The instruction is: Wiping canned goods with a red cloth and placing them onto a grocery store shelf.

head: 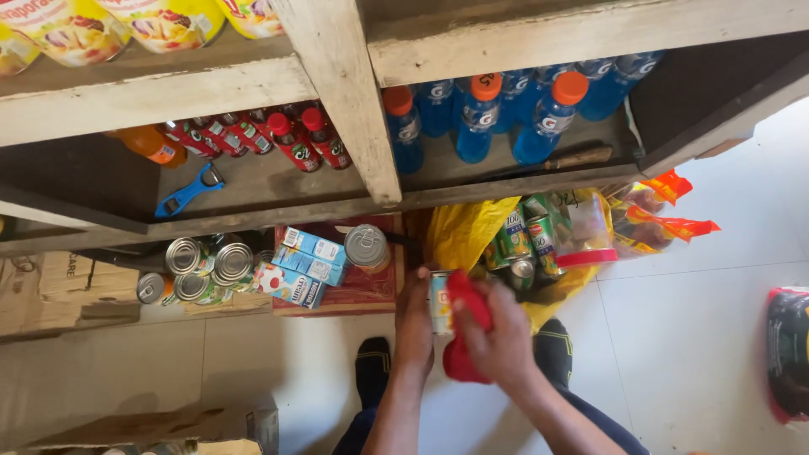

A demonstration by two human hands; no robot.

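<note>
My left hand [414, 324] holds a small tin can [439, 300] upright above the floor. A red cloth [466, 324] is bunched in my right hand [499, 337] and pressed against the can's side. Both hands meet just in front of a yellow plastic bag [466, 232] that holds several more green-labelled cans [524, 236]. My feet in dark socks show below the hands.
Wooden shelves [337, 93] carry blue drink bottles [480, 118], red bottles [286, 139] and a blue opener [190, 192]. On the floor lie silver cans [202, 268], blue cartons [305, 263], a single can [366, 246], snack packets [666, 215] and a cardboard box [59, 291].
</note>
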